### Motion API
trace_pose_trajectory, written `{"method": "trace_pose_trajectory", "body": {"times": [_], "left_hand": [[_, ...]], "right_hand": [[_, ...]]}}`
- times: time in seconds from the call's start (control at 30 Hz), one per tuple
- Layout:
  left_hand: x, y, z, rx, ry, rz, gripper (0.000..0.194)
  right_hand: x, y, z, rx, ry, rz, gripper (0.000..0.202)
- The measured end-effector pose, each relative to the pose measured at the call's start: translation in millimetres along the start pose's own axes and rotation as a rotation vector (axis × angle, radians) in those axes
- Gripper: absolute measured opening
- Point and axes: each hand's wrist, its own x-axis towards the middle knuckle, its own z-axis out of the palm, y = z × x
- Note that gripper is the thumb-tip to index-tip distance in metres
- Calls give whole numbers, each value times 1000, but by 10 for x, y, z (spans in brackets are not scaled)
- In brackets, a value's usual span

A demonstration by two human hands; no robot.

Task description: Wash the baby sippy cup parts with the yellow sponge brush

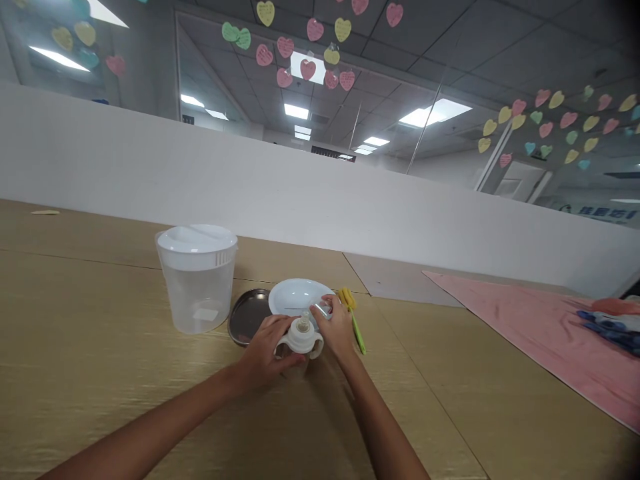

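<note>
My left hand (pixel 267 348) is wrapped round the side of a baby bottle (pixel 302 341) with a white collar, two white side handles and a clear nipple on top. The bottle stands upright, and its lower body is mostly hidden. Just right of the nipple, my right hand (pixel 337 328) pinches a clear bottle cap (pixel 324 309), apart from the bottle. Behind both hands lies a white oval bowl (pixel 293 291). A dark metal tray (pixel 246 319) sits to its left, partly behind my left hand. Beside my right hand lies a brush (pixel 358 331) with a yellow sponge head and a green handle.
A translucent bucket (pixel 200 293) with a white lid stands left of the tray. The tan table (pixel 125 373) meets a white wall (pixel 280 193) at the back. At right a pink cloth (pixel 540 327) lies flat, with blue and orange fabric (pixel 615 320) on it.
</note>
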Motion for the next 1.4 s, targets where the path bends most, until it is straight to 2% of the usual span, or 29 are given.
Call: {"method": "trace_pose_trajectory", "body": {"times": [0.1,0.23,0.4,0.53,0.67,0.8,0.87,0.97,1.13,1.27,1.33,1.4], "left_hand": [[5,27,-24,-2,-26,-21,57],[14,55,-50,-24,-39,-34,57],[28,76,-65,-40,-51,-49,57],[28,63,-58,-36,-41,-42,57],[30,66,-55,-43,-51,-48,59],[42,115,-62,-122,-9,-103,52],[49,135,-69,-185,16,-128,45],[57,140,-86,-244,18,-131,40],[82,120,-118,-260,-26,-165,41],[101,96,-119,-237,-68,-184,47],[99,79,-110,-231,-73,-184,50],[90,65,-100,-222,-66,-184,51]], "right_hand": [[-11,-30,-41,-122,-160,-31,22],[-8,-73,-84,-184,-287,-28,26],[0,-26,-51,-203,-279,-64,32],[-7,45,-34,-137,-149,-121,34],[-57,-16,-105,68,39,-346,32],[-149,-161,-134,149,-35,-671,29],[-184,-206,-102,99,-51,-754,28],[-205,-225,-45,85,-58,-724,30],[-206,-234,-55,178,-64,-669,25],[-227,-260,-94,336,-187,-674,17],[-228,-243,-94,409,-231,-657,21],[-206,-185,-85,442,-193,-635,28]]}}
